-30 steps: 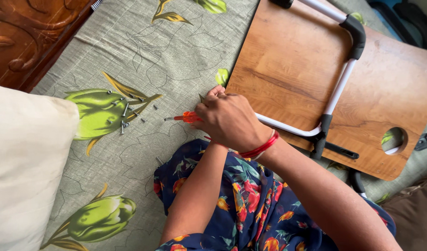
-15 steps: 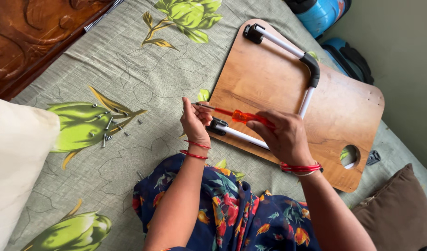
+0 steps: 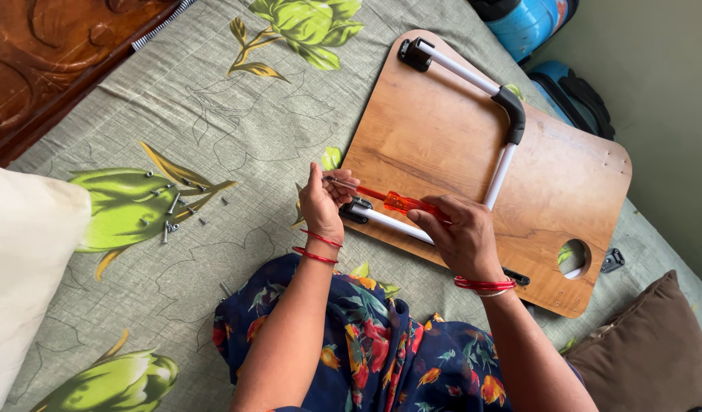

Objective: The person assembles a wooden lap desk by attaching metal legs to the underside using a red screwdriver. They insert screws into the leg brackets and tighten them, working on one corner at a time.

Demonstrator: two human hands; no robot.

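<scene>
In the head view, a person sits on a bed with a green leaf-print sheet point(image 3: 213, 122). A wooden board point(image 3: 450, 145) lies upside down before them, a little to the right, with a white tube leg point(image 3: 473, 76) fixed on it by black brackets.

The right hand point(image 3: 461, 236) is closed around the orange handle of a screwdriver point(image 3: 393, 201). The left hand point(image 3: 322, 200) pinches the metal tip end of the tool with fingertips, so this hand is closed too, in a fine grip. I cannot tell if a screw sits between these fingers; it is too small to see.

The screwdriver lies almost level, its long axis running from the right hand toward the left and slightly far. The tip is just above the black bracket point(image 3: 357, 211) at the near left corner of the board, where the near end of the tube meets the wood. The left hand is the nearer one to this bracket; it is almost touching it.

Loose screws point(image 3: 171, 206) lie scattered on the sheet, well apart to the left of both hands. A white pillow point(image 3: 22, 282) is at the left edge, cut off. A brown cushion point(image 3: 656, 358) is near right. The near edge of the board is partly hidden behind the right wrist. A blue thing at the far right is cut off and hard to make out.
</scene>
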